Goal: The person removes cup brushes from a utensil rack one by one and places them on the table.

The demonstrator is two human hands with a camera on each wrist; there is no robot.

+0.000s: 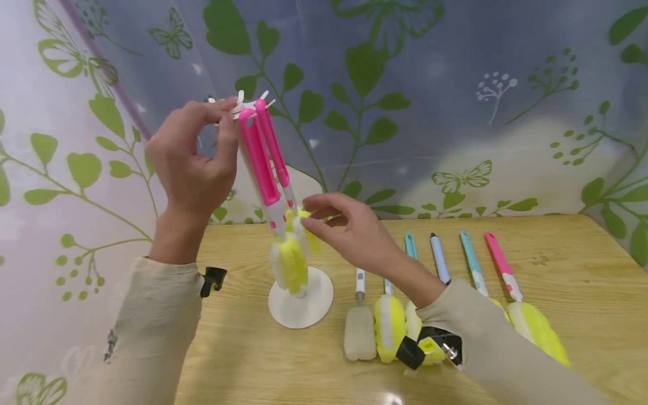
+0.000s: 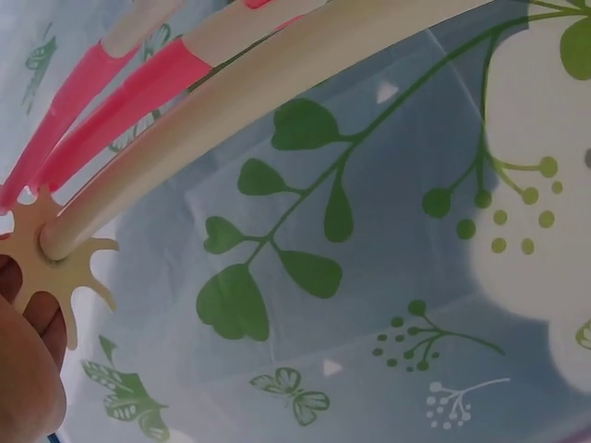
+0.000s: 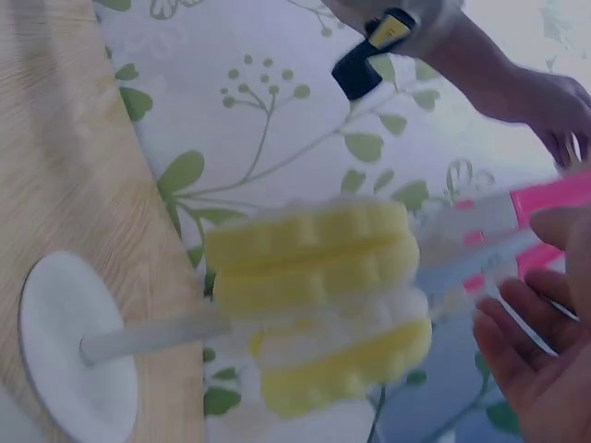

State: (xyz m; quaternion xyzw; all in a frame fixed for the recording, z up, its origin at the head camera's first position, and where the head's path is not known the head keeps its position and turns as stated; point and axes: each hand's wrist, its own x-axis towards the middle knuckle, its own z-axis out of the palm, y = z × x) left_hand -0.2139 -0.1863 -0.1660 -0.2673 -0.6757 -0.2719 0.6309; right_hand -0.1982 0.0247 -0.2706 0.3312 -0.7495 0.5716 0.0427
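A white stand has a round base [image 1: 318, 304], a slim pole and a star-shaped hook top [image 2: 69, 268]. My left hand [image 1: 192, 157] pinches an arm of that hook top between thumb and fingers. Two bottle brushes hang from it, one with a pink handle [image 1: 260, 160] in front and another pink handle [image 1: 274, 143] just behind. Their yellow-and-white sponge heads [image 3: 314, 258] hang beside the pole, above the base. My right hand [image 1: 356, 230] is beside the hanging brushes, its fingers loosely bent and apart, with nothing held. In the right wrist view its fingertips are close to the handles' lower ends.
On the wooden table [image 1: 233, 337], right of the stand, lies a row of brushes: a grey one [image 1: 360, 337], a blue handle [image 1: 439, 257], a teal handle [image 1: 471, 259] and a pink handle [image 1: 500, 259] among them. My right forearm partly covers the row. A leaf-patterned curtain [image 1: 430, 112] hangs behind.
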